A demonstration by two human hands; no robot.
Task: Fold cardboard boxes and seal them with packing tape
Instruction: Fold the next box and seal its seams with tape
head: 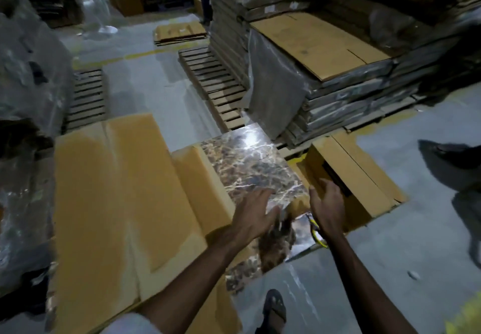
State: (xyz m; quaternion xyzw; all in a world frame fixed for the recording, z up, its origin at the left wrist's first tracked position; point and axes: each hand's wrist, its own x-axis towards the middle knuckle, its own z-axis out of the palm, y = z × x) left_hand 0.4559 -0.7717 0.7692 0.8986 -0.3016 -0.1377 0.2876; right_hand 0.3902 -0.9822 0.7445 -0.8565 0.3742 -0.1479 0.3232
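A flat cardboard sheet (pixel 109 198) with fold creases lies on the floor at the left. Beside it a glossy marble-patterned slab (pixel 250 167) rests partly on a cardboard flap (pixel 197 190). My left hand (pixel 253 212) hovers over the slab's near part, fingers spread and straight. My right hand (pixel 326 203) is held edge-on with straight fingers next to a brown cardboard box (pixel 356 177) on the right. A yellow-and-black tool (pixel 316 232) lies just below my right wrist. No tape roll shows.
Wrapped stacks of flat cartons (pixel 338 68) stand on wooden pallets (pixel 210 81) ahead and right. Plastic-wrapped bundles (pixel 28 73) fill the left side. My sandalled foot (pixel 273 307) is at the bottom; another person's dark shoe (pixel 450 151) is at the right. Grey floor (pixel 390 242) lies between.
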